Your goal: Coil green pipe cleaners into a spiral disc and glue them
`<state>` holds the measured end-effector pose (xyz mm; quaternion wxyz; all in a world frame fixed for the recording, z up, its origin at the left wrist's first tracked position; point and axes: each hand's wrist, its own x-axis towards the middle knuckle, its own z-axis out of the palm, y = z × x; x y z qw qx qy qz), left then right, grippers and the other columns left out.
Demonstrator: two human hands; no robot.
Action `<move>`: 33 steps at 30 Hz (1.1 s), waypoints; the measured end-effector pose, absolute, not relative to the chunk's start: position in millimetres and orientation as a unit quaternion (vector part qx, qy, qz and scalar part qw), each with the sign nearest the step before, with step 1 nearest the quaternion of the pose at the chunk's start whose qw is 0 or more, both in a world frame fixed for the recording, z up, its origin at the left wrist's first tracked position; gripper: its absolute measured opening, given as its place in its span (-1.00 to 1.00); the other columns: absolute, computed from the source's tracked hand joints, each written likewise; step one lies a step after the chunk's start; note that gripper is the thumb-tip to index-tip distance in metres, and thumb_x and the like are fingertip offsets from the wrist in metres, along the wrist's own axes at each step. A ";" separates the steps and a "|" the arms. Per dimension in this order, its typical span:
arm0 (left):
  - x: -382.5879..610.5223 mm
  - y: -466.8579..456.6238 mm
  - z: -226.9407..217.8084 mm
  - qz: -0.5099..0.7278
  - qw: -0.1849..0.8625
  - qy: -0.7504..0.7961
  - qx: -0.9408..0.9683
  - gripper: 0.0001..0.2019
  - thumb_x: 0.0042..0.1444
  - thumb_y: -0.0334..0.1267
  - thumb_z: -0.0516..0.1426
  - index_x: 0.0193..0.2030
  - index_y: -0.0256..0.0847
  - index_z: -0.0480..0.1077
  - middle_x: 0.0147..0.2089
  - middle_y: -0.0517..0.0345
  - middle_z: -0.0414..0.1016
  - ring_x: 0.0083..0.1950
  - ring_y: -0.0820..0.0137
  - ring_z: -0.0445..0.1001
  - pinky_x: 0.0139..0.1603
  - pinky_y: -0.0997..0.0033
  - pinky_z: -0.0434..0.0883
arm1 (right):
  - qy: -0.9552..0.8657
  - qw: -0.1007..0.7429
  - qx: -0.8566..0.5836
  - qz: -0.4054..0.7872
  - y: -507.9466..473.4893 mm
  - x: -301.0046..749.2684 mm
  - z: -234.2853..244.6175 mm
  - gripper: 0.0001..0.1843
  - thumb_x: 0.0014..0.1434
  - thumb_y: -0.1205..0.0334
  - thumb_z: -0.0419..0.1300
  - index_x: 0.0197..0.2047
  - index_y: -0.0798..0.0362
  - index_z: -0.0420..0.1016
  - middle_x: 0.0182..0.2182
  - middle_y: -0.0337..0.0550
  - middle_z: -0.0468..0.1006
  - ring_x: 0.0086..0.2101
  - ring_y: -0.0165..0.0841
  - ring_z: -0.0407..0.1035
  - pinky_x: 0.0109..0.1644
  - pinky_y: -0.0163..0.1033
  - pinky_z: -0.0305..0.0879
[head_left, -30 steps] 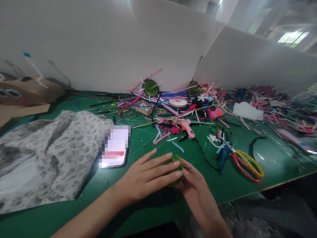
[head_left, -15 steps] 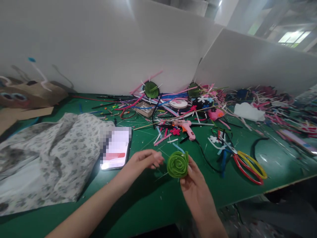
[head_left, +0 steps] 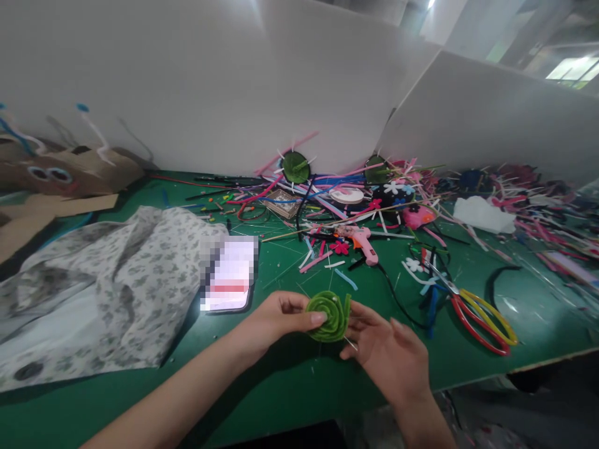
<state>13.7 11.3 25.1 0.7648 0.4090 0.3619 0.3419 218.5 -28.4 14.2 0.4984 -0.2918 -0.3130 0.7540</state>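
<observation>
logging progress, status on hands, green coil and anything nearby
Left hand pinching green coil. Right hand at its right edge, contact unclear. Glue gun beyond, scissors off right, neither between hands.

Green tabletop [head_left: 281, 393] with patterned cloth [head_left: 140, 280], phone [head_left: 231, 271], scissors [head_left: 453, 289] (one handle red, one yellow), glue gun [head_left: 365, 244]

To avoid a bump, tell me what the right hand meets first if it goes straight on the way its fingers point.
Most likely the green coil, held by the left hand; its edge lies right beside the right hand, though whether they touch is unclear.
</observation>
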 end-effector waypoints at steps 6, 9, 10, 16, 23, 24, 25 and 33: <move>9.7 13.4 25.5 0.290 0.772 0.368 0.431 -0.75 -0.19 -0.10 0.38 -0.51 -0.25 0.56 -0.50 0.18 0.56 -0.47 0.50 0.43 -0.32 0.51 0.35 | -0.388 0.406 -0.404 0.722 -16.4 230.0 34.2 -0.66 -0.03 0.14 0.39 -0.17 0.09 0.57 -0.36 -0.07 0.63 -0.36 -0.32 0.52 -0.25 -0.23 0.44; 9.8 15.2 25.3 0.275 0.770 0.375 0.438 -0.78 -0.17 -0.11 0.37 -0.51 -0.23 0.55 -0.50 0.20 0.55 -0.47 0.52 0.43 -0.34 0.53 0.35 | -0.423 0.388 -0.458 0.679 -5.4 224.9 41.7 -0.73 -0.11 0.18 0.45 -0.34 0.10 0.55 -0.49 -0.19 0.60 -0.48 -0.42 0.49 -0.32 -0.33 0.42; 10.0 15.9 25.0 0.272 0.771 0.376 0.437 -0.78 -0.16 -0.12 0.37 -0.51 -0.23 0.55 -0.50 0.20 0.55 -0.47 0.52 0.43 -0.35 0.54 0.35 | -0.434 0.382 -0.469 0.668 -1.1 222.9 43.8 -0.73 -0.13 0.18 0.46 -0.39 0.11 0.54 -0.52 -0.22 0.59 -0.51 -0.44 0.48 -0.34 -0.34 0.42; 8.9 24.1 22.3 0.260 0.785 0.381 0.414 -0.74 -0.14 -0.08 0.37 -0.49 -0.25 0.53 -0.49 0.20 0.54 -0.46 0.53 0.44 -0.33 0.54 0.39 | -0.498 0.335 -0.487 0.634 25.4 215.6 59.7 -0.75 -0.19 0.19 0.47 -0.46 0.12 0.54 -0.57 -0.27 0.56 -0.54 -0.49 0.44 -0.39 -0.39 0.39; 8.5 33.6 21.4 0.300 0.772 0.385 0.407 -0.72 -0.08 -0.05 0.33 -0.39 -0.26 0.54 -0.38 0.14 0.55 -0.36 0.48 0.47 -0.29 0.49 0.41 | -0.529 0.340 -0.483 0.609 49.4 211.2 63.8 -0.76 -0.11 0.15 0.43 -0.43 0.09 0.53 -0.53 -0.27 0.56 -0.52 -0.48 0.44 -0.39 -0.36 0.41; 8.8 33.7 21.4 0.307 0.765 0.394 0.406 -0.71 -0.07 -0.05 0.33 -0.36 -0.26 0.54 -0.34 0.13 0.55 -0.32 0.46 0.48 -0.27 0.47 0.42 | -0.535 0.341 -0.479 0.606 52.2 210.3 62.1 -0.77 -0.09 0.14 0.42 -0.41 0.09 0.53 -0.51 -0.26 0.57 -0.51 -0.48 0.45 -0.38 -0.36 0.42; 9.0 33.4 21.4 0.315 0.758 0.402 0.407 -0.70 -0.06 -0.05 0.32 -0.32 -0.25 0.54 -0.30 0.11 0.55 -0.27 0.44 0.48 -0.24 0.45 0.43 | -0.541 0.343 -0.475 0.603 54.9 209.3 60.1 -0.77 -0.07 0.13 0.41 -0.40 0.08 0.54 -0.50 -0.26 0.57 -0.50 -0.48 0.45 -0.37 -0.36 0.42; 11.8 30.3 22.3 0.381 0.732 0.406 0.392 -0.68 -0.04 -0.14 0.33 -0.18 -0.26 0.49 -0.14 0.08 0.59 -0.16 0.45 0.49 -0.13 0.50 0.37 | -0.523 0.369 -0.470 0.607 67.7 201.2 44.1 -0.77 -0.16 0.13 0.46 -0.45 0.06 0.58 -0.49 -0.23 0.61 -0.46 -0.44 0.48 -0.35 -0.38 0.43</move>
